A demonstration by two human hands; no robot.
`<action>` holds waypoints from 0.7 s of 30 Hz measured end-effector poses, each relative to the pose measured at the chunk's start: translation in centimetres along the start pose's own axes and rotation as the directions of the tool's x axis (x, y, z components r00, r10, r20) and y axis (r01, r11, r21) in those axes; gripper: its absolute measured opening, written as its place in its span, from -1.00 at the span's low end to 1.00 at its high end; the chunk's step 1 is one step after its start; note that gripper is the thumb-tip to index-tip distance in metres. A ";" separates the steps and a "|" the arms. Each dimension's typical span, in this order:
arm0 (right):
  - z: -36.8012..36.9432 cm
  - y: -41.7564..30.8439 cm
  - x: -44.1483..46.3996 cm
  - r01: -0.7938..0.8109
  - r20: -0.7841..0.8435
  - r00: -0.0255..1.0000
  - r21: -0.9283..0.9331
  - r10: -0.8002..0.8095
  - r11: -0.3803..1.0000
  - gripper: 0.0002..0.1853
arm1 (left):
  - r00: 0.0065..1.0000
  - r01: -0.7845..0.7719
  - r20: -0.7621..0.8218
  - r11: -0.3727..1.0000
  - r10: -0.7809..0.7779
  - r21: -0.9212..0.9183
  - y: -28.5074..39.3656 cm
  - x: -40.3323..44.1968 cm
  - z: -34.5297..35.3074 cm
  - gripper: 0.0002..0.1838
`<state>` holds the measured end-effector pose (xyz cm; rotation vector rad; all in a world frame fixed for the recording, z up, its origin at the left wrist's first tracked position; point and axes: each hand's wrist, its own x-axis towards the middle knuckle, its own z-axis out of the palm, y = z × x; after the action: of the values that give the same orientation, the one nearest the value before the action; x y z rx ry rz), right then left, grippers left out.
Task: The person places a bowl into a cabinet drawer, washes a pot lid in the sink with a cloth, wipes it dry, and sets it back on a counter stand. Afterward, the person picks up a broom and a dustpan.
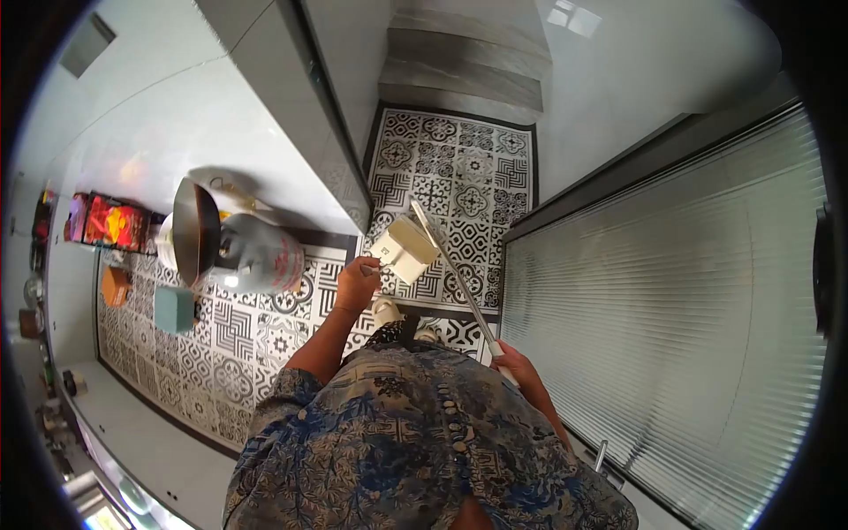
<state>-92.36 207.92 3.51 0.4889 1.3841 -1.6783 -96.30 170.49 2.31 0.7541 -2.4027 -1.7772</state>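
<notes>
My left hand [357, 284] is closed at the near left side of a cream dustpan [406, 263], a boxy scoop tilted above the patterned floor. Its fingers wrap a thin grey part that seems to be the handle. My right hand [521, 367], near my hip, grips the upper end of a long pale pole [468, 296]. The pole slants forward to a narrow, light-coloured head [422, 221] beside the dustpan's far right edge; whether it is a broom or a mop I cannot tell.
Black-and-white patterned tiles [468, 168] lead to grey steps [468, 66] ahead. A ribbed glass door [654, 309] stands right. To the left are a grey gas cylinder [252, 252], a dark pan [196, 231], a teal stool [174, 310] and an orange stool [115, 287].
</notes>
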 end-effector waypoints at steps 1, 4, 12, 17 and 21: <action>1.1 -0.7 -0.3 0.013 -0.016 1.000 0.010 -0.013 1.000 -0.38 | 1.000 -0.013 0.019 1.000 0.013 -0.003 0.4 0.9 -0.3 -0.78; 4.8 -4.2 0.6 0.064 -0.118 0.991 -0.032 -0.068 0.997 -0.39 | 0.998 -0.042 0.046 0.998 0.040 0.041 2.6 4.8 -1.1 -0.78; 6.1 -6.8 4.4 0.146 -0.216 0.969 0.099 -0.122 0.984 -0.60 | 0.996 0.036 0.086 0.969 -0.015 -0.245 6.0 13.4 -1.1 -0.84; 5.3 -12.4 6.8 0.122 -0.267 0.962 0.231 -0.057 0.965 -0.53 | 0.995 0.100 0.045 0.962 -0.091 -0.252 10.3 18.5 -0.3 -0.87; 2.4 -18.3 11.0 0.151 -0.331 0.942 0.265 -0.058 0.952 -0.49 | 0.983 0.162 -0.032 0.936 -0.180 -0.313 13.8 24.8 -0.1 -0.86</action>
<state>-112.61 201.35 6.49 0.9011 1.4169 -1.9665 -122.83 163.04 9.07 0.9827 -2.0029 -2.0950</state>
